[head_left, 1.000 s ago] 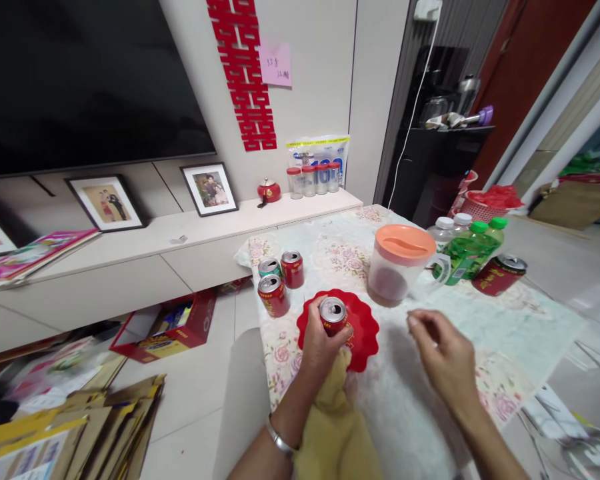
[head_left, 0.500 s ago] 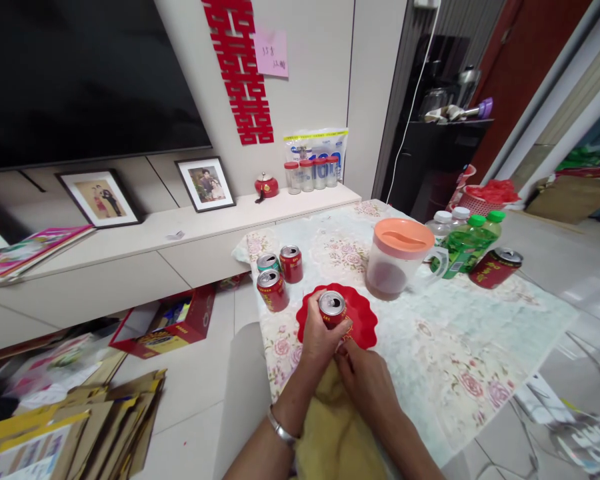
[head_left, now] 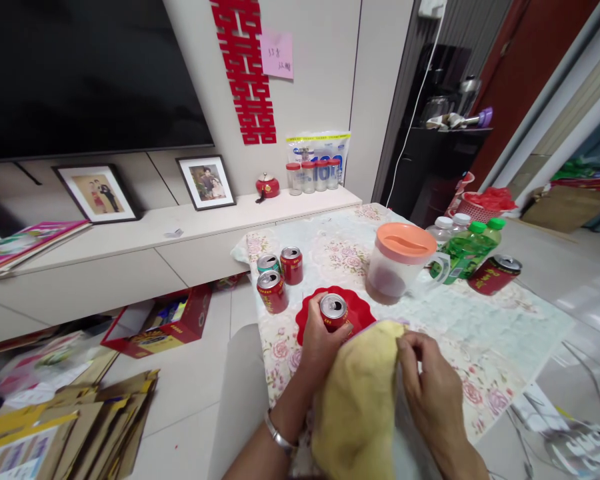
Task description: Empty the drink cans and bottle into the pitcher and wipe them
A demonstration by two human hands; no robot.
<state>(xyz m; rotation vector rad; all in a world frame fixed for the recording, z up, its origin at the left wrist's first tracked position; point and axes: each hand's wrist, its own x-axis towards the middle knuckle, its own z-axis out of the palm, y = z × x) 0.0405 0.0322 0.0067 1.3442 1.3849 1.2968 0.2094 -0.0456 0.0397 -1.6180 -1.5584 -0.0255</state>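
Observation:
My left hand (head_left: 323, 343) is wrapped round an opened red drink can (head_left: 334, 312), upright over a red scalloped plate (head_left: 363, 307). A yellow cloth (head_left: 357, 393) hangs from my right hand (head_left: 427, 373), which pinches its upper corner. Part of the plate and my left wrist's right side lie behind the cloth. Left of the plate, two red cans (head_left: 273, 291) and a green-topped can (head_left: 269, 263) stand close together. Beyond the plate is a clear pitcher (head_left: 390, 277) with an orange lid and some dark liquid low inside.
Bottles with green and white caps (head_left: 473, 243) and another red can (head_left: 495, 275) stand at the table's right. A flowered tablecloth (head_left: 345, 257) covers the table. Flattened cardboard (head_left: 115, 427) and a red box (head_left: 163, 323) lie on the floor at left.
My right hand has moved right and lifted the yellow cloth by its corner, away from the can. My left hand still holds the can at nearly the same spot.

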